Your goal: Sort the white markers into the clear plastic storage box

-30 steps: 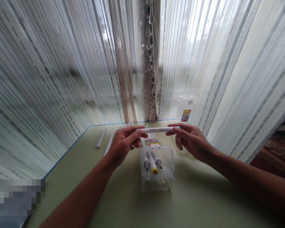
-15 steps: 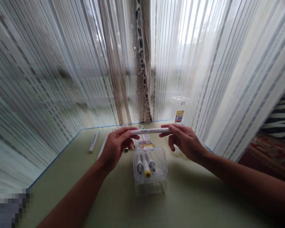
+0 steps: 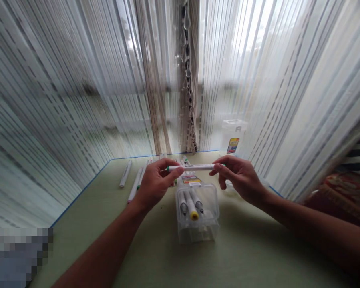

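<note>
A white marker [image 3: 198,167] with green ends is held level above the table, one end in each hand. My left hand [image 3: 160,178] pinches its left end between thumb and fingers. On its right end, my right hand [image 3: 238,176] closes with thumb and forefinger, the other fingers curled below. Just below and nearer to me stands a clear plastic box [image 3: 198,236]. On top of it lie two uncapped grey-tipped markers and, between them, a marker with a yellow end [image 3: 193,212]. A colourful label [image 3: 192,179] shows behind the box.
Several white markers lie left of my left hand, one of them [image 3: 125,174] apart from the others. A clear lidded container [image 3: 234,136] with a label stands at the back right. String curtains [image 3: 77,80] hang behind the blue-edged green table [image 3: 86,236].
The marker stays between both hands, and my left fingers now sit further in from its left end, so the green end shows. The view swung slightly and came back.
</note>
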The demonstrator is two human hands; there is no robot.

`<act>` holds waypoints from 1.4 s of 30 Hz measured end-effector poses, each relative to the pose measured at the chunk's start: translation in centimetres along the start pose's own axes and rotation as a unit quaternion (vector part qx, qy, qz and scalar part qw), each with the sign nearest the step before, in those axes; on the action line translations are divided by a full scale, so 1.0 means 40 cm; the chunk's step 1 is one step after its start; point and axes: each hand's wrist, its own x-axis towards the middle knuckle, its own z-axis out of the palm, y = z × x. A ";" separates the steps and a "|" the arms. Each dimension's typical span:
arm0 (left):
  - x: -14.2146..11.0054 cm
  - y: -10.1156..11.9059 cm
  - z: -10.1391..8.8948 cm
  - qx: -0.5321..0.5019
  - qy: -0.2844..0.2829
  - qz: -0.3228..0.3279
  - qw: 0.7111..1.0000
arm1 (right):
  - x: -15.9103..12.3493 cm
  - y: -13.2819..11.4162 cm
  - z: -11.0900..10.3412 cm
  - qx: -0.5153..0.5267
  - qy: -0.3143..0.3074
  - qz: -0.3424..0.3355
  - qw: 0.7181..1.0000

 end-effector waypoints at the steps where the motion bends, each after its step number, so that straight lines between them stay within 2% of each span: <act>1: 0.000 -0.001 0.001 0.004 -0.004 0.003 1.000 | 0.000 -0.001 0.001 0.000 -0.002 0.003 1.000; 8: -0.006 -0.004 0.009 0.013 -0.035 0.007 0.999 | 0.001 0.004 0.002 0.004 0.000 0.025 1.000; 17: -0.001 0.002 -0.004 0.014 -0.013 -0.004 1.000 | 0.003 0.007 -0.001 0.030 -0.001 0.041 0.999; 23: -0.001 0.003 -0.005 -0.020 -0.007 -0.007 1.000 | 0.005 0.004 -0.001 0.070 0.006 0.050 0.996; 34: 0.003 -0.002 -0.015 -0.082 -0.030 -0.020 0.996 | 0.003 0.001 -0.003 0.111 0.008 0.051 0.993; 42: 0.002 0.001 -0.015 -0.089 -0.031 -0.017 0.995 | 0.001 0.004 -0.007 0.109 0.004 0.044 0.993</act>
